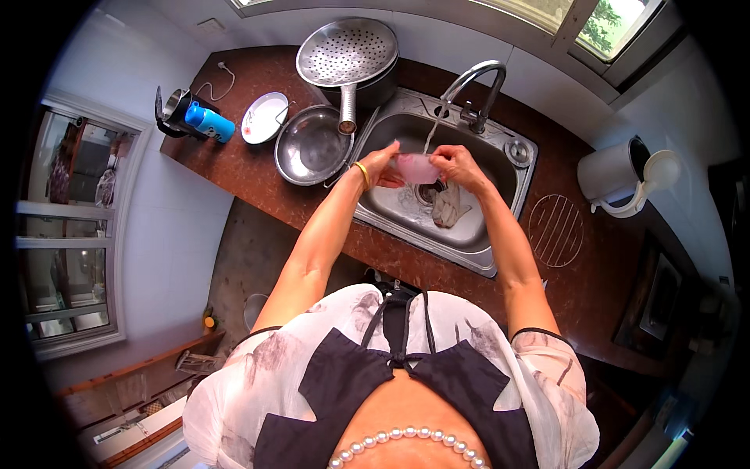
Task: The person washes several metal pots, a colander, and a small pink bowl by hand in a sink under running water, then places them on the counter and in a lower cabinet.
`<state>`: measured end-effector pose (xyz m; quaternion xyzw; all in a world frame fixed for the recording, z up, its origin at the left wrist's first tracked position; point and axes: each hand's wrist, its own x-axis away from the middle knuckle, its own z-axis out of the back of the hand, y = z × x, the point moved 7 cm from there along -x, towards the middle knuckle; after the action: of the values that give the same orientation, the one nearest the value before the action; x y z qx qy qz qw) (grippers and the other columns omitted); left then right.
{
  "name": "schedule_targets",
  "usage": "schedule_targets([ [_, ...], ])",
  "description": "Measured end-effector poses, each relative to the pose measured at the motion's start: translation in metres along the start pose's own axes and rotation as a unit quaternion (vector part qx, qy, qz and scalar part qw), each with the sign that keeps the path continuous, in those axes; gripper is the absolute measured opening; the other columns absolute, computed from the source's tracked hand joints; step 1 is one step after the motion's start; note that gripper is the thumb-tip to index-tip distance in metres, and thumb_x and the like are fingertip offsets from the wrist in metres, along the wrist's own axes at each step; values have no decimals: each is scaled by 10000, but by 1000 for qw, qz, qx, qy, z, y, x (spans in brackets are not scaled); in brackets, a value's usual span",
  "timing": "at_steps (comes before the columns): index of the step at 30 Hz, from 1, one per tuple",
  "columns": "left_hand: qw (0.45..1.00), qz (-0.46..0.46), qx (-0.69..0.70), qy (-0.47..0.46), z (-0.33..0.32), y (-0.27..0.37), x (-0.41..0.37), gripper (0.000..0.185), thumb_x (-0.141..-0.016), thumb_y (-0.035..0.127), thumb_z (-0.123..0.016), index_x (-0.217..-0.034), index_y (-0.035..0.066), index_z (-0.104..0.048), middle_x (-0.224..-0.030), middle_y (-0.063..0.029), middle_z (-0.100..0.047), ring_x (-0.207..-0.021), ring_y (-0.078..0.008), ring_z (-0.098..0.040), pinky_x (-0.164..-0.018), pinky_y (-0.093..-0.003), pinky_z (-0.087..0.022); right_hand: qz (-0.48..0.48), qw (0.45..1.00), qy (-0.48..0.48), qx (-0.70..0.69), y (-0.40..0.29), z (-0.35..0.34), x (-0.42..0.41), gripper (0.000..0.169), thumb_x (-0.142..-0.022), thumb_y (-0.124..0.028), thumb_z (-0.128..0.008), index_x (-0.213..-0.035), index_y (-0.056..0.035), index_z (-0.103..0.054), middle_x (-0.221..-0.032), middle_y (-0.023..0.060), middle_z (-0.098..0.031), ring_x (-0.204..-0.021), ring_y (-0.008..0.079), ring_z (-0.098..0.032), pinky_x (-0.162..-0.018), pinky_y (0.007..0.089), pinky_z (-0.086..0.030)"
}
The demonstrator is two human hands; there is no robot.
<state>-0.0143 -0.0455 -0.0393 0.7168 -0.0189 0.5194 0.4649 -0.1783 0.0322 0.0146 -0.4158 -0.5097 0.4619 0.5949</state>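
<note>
Over the metal sink, my left hand and my right hand hold a pinkish translucent piece from either side; its exact kind is unclear. Water runs from the curved chrome faucet just behind the piece. A crumpled wet cloth lies in the basin beside the drain, below my right hand. The drain is partly hidden by the piece and the cloth.
Left of the sink are a metal pan, a perforated strainer on a dark pot, a white dish, a blue bottle and a kettle. At right are a round wire rack and a metal pitcher.
</note>
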Motion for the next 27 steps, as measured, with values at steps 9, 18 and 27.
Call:
schedule_targets([
  [9, 906, -401, 33, 131, -17, 44, 26, 590, -759, 505, -620, -1154, 87, -487, -1034, -121, -570, -866, -233, -579, -767, -364, -480, -40, 966, 76, -246, 10, -15, 12, 206, -842, -208, -532, -764, -30, -597, -614, -14, -475, -485, 57, -451, -524, 268, -542],
  [18, 866, -468, -77, 156, -18, 58, 27, 465, -771, 407, -619, -1059, 43, -599, -966, -147, -628, -857, -227, -607, -757, -316, -472, -65, 943, 133, -299, 1, -18, 41, 212, -822, -217, -582, -743, -21, -596, -589, -7, -495, -459, 55, -460, -451, 243, -522],
  [27, 907, -398, -32, 132, -8, 57, 30, 463, -771, 409, -624, -1051, 41, -611, -951, -130, -641, -862, -201, -607, -764, -298, -469, -94, 941, 179, -272, -16, -25, 37, 236, -828, -199, -556, -707, 3, -569, -604, 11, -496, -487, 70, -472, -457, 243, -523],
])
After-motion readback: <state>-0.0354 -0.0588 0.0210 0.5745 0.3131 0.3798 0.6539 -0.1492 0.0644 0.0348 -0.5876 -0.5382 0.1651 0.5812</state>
